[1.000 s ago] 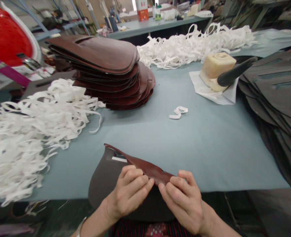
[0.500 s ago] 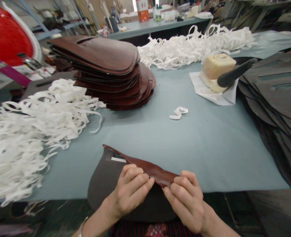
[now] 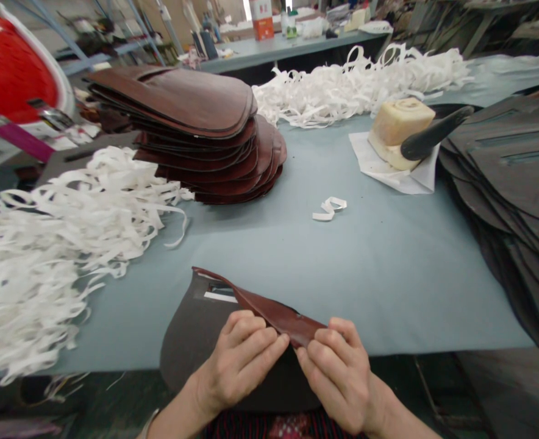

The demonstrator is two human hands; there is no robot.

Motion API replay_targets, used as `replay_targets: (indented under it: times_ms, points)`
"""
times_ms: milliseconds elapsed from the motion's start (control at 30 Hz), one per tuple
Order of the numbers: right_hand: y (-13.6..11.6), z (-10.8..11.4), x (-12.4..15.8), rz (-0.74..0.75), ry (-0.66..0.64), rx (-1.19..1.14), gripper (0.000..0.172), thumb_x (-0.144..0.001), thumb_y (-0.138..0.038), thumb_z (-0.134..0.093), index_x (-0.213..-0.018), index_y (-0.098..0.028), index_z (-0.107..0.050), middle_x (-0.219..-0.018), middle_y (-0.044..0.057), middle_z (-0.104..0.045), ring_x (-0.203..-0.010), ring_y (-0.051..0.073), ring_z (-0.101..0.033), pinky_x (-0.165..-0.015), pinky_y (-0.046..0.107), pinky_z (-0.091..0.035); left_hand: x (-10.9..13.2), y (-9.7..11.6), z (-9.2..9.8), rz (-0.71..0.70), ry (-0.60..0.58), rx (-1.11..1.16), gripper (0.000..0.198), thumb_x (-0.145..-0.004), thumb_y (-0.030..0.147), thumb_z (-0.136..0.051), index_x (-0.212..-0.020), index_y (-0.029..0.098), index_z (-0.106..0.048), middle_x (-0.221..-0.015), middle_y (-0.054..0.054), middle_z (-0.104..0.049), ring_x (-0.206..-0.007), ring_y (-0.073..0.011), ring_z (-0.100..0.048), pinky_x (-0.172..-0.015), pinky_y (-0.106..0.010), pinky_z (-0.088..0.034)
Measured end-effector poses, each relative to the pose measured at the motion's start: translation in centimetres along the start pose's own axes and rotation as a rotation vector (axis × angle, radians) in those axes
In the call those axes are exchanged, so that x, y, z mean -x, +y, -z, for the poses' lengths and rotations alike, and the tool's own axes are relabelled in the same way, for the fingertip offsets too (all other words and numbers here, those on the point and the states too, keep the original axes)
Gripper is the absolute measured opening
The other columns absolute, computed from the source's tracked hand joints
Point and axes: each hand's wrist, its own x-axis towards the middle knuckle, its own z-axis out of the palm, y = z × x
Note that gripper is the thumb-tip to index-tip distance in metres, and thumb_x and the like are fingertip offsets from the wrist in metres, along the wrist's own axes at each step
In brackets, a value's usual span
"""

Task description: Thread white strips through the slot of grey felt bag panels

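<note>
A leather piece (image 3: 191,332), dark grey on its back and brown on its face, lies at the table's front edge and hangs partly over it. Its far edge is folded over toward me, showing brown. My left hand (image 3: 244,360) is closed on that fold, thumb and fingers pressing it. Just to the right, my right hand (image 3: 338,372) pinches the same fold, close to the left fingertips. A white strip (image 3: 221,297) lies along a slot near the piece's far left corner. The part under my hands is hidden.
A stack of brown leather pieces (image 3: 196,103) stands back left, with heaps of white strips (image 3: 59,238) beside and behind it. A yellowish block (image 3: 402,125) with a black handle (image 3: 436,134) sits on white paper. Dark pieces (image 3: 521,177) are piled right. A loose strip (image 3: 328,208) lies mid-table.
My right hand has shifted slightly left along the fold, closer to my left hand. More of the slot and white strip shows at the far left corner.
</note>
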Motion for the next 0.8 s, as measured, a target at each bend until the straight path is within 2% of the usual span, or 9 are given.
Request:
replay_targets:
  times_ms: [100, 267, 533, 633, 733, 800]
  points:
    - [-0.1, -0.1, -0.1, -0.002, 0.004, -0.001, 0.024, -0.087, -0.005, -0.043, -0.080, -0.009, -0.066, -0.072, 0.006, -0.064, -0.076, 0.017, -0.056, -0.078, 0.039, -0.039, 0.2, 0.0, 0.0, 0.018, 0.026, -0.003, 0.028, -0.078, 0.004, -0.063, -0.106, 0.009, -0.064, -0.082, -0.007, -0.067, -0.084, -0.0176, -0.053, -0.079, -0.037, -0.044]
    - [0.1, 0.0, -0.2, -0.030, -0.030, 0.012, 0.026, -0.089, -0.006, -0.041, -0.095, -0.006, -0.066, -0.078, 0.008, -0.065, -0.081, 0.019, -0.058, -0.081, 0.041, -0.039, 0.3, 0.0, 0.0, 0.024, 0.045, -0.013, 0.026, -0.077, 0.004, -0.064, -0.103, 0.010, -0.065, -0.079, -0.006, -0.066, -0.083, -0.0172, -0.053, -0.079, -0.037, -0.044]
    - [0.1, -0.4, 0.1, -0.050, -0.052, 0.000, 0.021, -0.088, -0.005, -0.046, -0.096, -0.010, -0.064, -0.078, 0.005, -0.065, -0.081, 0.017, -0.057, -0.081, 0.040, -0.040, -0.2, 0.1, -0.3, 0.065, 0.046, -0.013, 0.025, -0.078, 0.006, -0.065, -0.102, 0.012, -0.063, -0.081, -0.005, -0.067, -0.083, -0.0169, -0.052, -0.078, -0.035, -0.044]
    - [1.2, -1.1, -0.1, -0.196, -0.030, 0.016, 0.017, -0.084, -0.006, -0.055, -0.097, -0.014, -0.061, -0.080, 0.004, -0.061, -0.080, 0.017, -0.055, -0.078, 0.039, -0.042, -0.6, -0.3, -0.2, 0.138, 0.042, -0.023, 0.028, -0.079, 0.003, -0.063, -0.105, 0.014, -0.061, -0.089, -0.006, -0.066, -0.087, -0.0175, -0.054, -0.082, -0.036, -0.045]
    - [3.2, -1.4, -0.4, -0.417, 0.047, 0.112, 0.026, -0.084, -0.011, -0.057, -0.110, -0.015, -0.055, -0.094, 0.010, -0.059, -0.090, 0.021, -0.054, -0.078, 0.040, -0.045, -0.4, -1.4, 0.4, 0.280, 0.111, -0.088, 0.033, -0.081, 0.002, -0.059, -0.111, 0.015, -0.057, -0.095, -0.007, -0.065, -0.092, -0.0187, -0.056, -0.085, -0.037, -0.045]
    - [4.5, -1.2, -0.4, -0.506, 0.072, 0.167, 0.032, -0.086, -0.015, -0.057, -0.118, -0.014, -0.051, -0.103, 0.013, -0.057, -0.097, 0.023, -0.053, -0.082, 0.043, -0.047, 0.2, -2.4, 1.0, 0.411, 0.151, -0.153, 0.030, -0.083, 0.006, -0.058, -0.111, 0.017, -0.056, -0.098, -0.007, -0.063, -0.095, -0.0198, -0.056, -0.086, -0.039, -0.044]
